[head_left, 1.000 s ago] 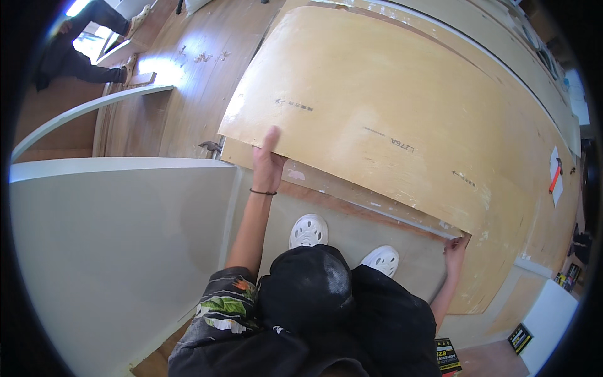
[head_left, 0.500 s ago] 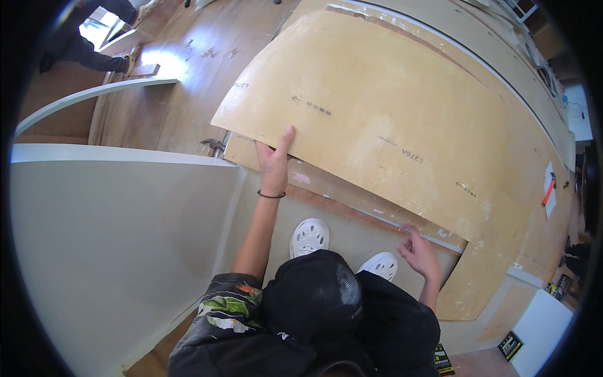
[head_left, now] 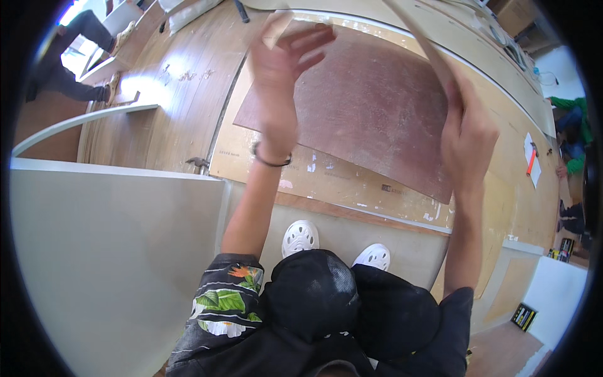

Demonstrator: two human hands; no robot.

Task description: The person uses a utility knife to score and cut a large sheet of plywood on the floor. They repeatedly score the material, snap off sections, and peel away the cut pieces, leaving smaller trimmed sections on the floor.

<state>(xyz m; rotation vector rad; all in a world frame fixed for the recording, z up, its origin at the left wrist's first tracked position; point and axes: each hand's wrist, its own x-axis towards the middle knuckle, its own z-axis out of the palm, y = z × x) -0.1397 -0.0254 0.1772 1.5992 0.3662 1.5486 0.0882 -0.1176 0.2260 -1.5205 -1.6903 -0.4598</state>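
My right hand (head_left: 470, 135) is wrapped round the edge of a thin tan board (head_left: 430, 53), which stands tilted up and shows nearly edge-on. Motion smears my left hand (head_left: 279, 69); it is raised with its fingers apart and nothing in it. Beneath the hands a reddish-brown sheet (head_left: 377, 107) with a dusty surface is exposed. It lies at an angle over yellowish boards (head_left: 326, 166) spotted with white patches. The far part of the tilted board runs out of the top of the picture.
A hammer (head_left: 198, 162) rests by the boards' left corner, near a white-topped panel (head_left: 113, 169). At right, a red-handled tool (head_left: 532, 160) lies on white paper. Another person's legs (head_left: 88, 56) show at upper left, and a person in green (head_left: 568, 135) at far right. My white clogs (head_left: 300, 237) stand before the boards.
The wide yellowish board has been lifted and tipped up toward the right, exposing the brown sheet. My left hand has let go and risen; my right hand has moved up and taken the edge.
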